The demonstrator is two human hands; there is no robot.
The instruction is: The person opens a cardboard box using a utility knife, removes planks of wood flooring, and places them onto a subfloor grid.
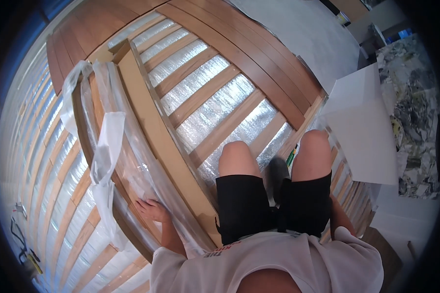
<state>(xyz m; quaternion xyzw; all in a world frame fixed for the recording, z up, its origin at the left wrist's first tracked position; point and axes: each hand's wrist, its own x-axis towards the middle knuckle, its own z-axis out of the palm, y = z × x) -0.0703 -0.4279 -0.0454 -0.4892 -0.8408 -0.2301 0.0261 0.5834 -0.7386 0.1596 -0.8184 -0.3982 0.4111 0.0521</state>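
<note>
My left hand [152, 211] lies with its fingers stretched out on a reddish-brown wooden floorboard [126, 188] inside a long, opened cardboard box [149, 115]. Clear plastic film [144, 168] covers part of the boards beside the hand. A strip of white wrapping [107, 139] hangs over the box's left side. On the right, my right forearm [340, 217] reaches down beside my thigh, which hides the fingers. What that hand touches, if anything, is out of sight.
Wooden battens [220, 93] run over silvery foil insulation [217, 112]. Laid floorboards [259, 58] stand beyond them, with a white sheet [298, 34] behind. At right are a white panel [362, 122] and a marbled grey-green surface [413, 117]. A green-handled tool [292, 156] lies between my knees.
</note>
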